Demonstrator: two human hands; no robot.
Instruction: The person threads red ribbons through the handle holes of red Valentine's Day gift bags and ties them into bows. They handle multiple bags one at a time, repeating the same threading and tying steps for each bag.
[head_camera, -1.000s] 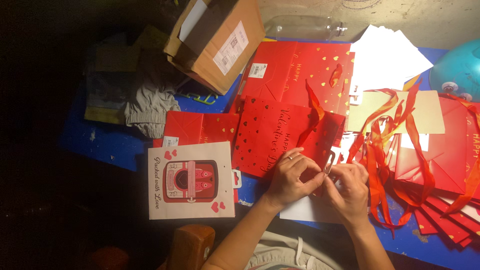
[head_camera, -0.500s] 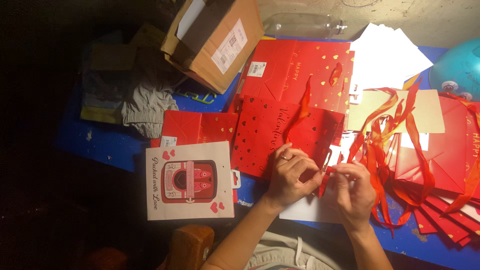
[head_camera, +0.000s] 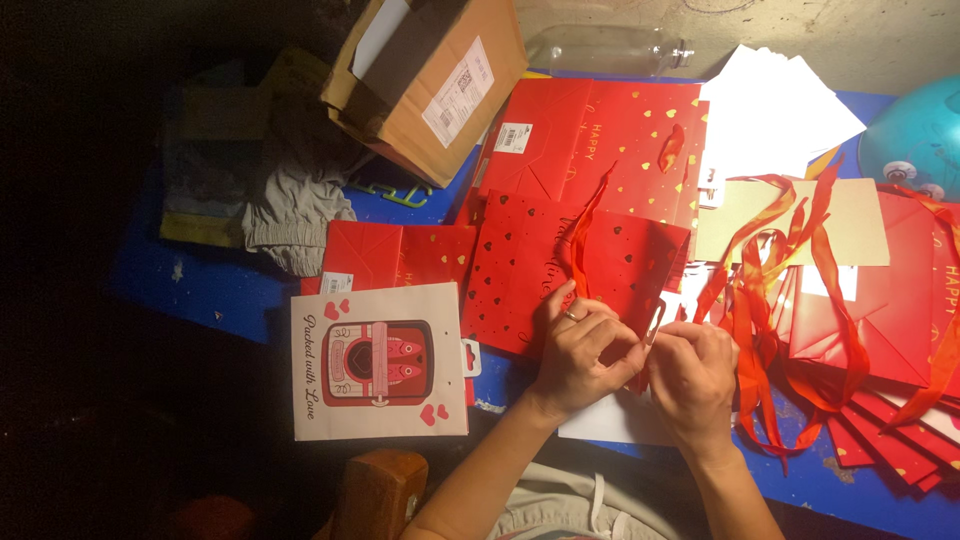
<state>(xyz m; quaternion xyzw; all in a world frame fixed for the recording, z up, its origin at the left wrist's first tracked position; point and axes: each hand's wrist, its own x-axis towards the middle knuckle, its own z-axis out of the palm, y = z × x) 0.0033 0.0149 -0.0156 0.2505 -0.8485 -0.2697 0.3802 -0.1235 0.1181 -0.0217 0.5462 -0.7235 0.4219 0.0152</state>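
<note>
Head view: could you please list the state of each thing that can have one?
Red gift bag: flat, under both hands.
Red ribbon: pinched at the bag's edge.
Cardboard box: flaps open.
White gift bag: flat, untouched.
Clear bottle: on its side.
Left hand: fingers closed.
Right hand: fingers closed.
</note>
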